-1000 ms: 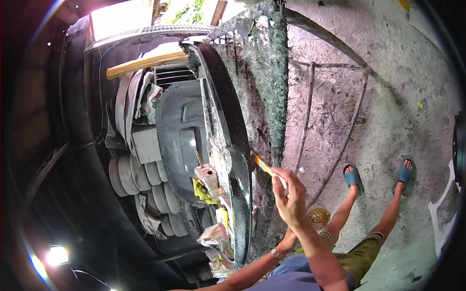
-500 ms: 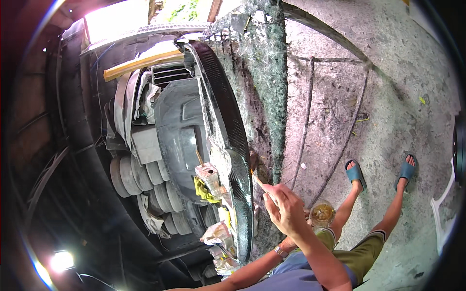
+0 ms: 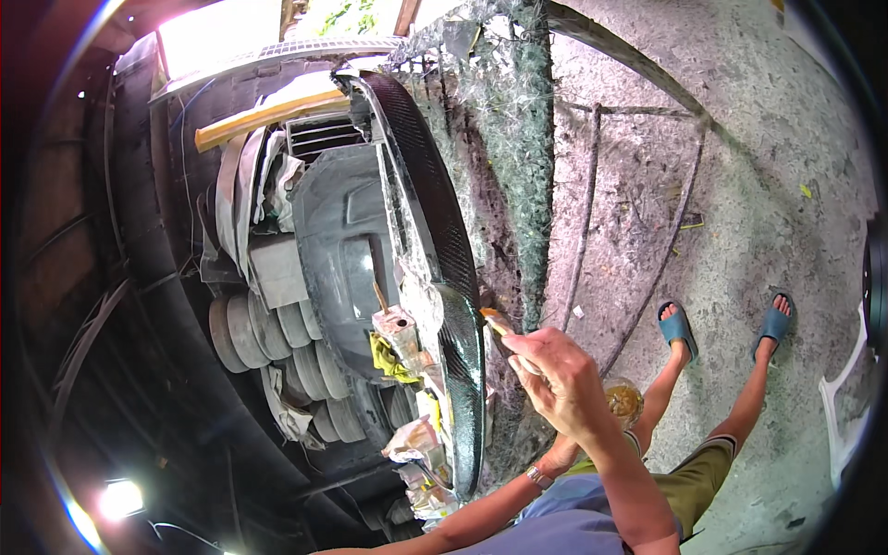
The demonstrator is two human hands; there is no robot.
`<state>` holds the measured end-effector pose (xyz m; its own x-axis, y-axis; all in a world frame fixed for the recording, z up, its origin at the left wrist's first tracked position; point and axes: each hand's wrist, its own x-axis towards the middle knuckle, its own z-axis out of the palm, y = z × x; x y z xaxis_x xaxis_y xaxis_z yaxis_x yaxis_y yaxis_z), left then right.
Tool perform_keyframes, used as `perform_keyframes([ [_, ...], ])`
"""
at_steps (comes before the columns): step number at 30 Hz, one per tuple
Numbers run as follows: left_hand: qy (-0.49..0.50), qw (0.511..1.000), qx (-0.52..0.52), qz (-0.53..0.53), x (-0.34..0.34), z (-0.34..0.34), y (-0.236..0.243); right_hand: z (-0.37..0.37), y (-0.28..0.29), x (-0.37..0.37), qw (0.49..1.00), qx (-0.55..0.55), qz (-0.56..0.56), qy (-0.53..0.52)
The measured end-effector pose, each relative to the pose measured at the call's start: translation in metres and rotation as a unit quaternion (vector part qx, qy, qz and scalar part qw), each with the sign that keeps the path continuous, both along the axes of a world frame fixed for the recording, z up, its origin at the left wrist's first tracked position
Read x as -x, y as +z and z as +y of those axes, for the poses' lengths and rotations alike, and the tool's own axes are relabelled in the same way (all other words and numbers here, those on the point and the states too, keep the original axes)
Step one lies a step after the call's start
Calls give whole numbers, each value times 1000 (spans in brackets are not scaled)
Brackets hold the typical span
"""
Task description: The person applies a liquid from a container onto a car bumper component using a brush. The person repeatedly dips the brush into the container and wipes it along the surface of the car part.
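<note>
A long curved carbon-fibre panel [image 3: 444, 208] with a dark woven surface stands before me, glossy along its lower part. My right hand [image 3: 560, 379] is closed around a small paintbrush [image 3: 497, 322], whose bristle end is at the panel's right edge; whether it touches, I cannot tell. Behind it, my left hand [image 3: 564, 453], with a watch at the wrist, is mostly hidden. It is closed on a clear cup [image 3: 626, 400] of amber liquid, held low beside my right wrist.
Left of the panel lie a small tin [image 3: 396, 324], a yellow cloth [image 3: 392, 361] and crumpled paper [image 3: 413, 441]. Stacked curved pieces [image 3: 277, 328] and a dark moulded shell [image 3: 342, 240] sit beyond. Bent rods [image 3: 585, 222] lie on the stained floor near a fibrous green strip [image 3: 532, 176].
My right hand has shifted slightly right and the brush tip has risen a little along the panel's edge. The cup has moved slightly right and is more covered by my right hand.
</note>
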<state>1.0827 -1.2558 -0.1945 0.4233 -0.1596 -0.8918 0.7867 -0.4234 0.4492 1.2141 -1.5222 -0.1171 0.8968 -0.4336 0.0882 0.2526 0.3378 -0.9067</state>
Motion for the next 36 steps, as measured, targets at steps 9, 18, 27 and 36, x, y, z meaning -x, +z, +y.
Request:
perform_keyframes([
  [9,4,1000,7,0,2,-4,-3,7,11,2,999,18,-14,-37],
  [18,7,1000,20,-18,-5,-7,-8,19,8,-11,996,-21,86,-31],
  [27,43,991,50,-119,-36,-57,39,-4,29,-24,986,38,86,-137],
  [36,38,983,52,-172,-18,-58,47,47,57,2,983,131,124,28],
])
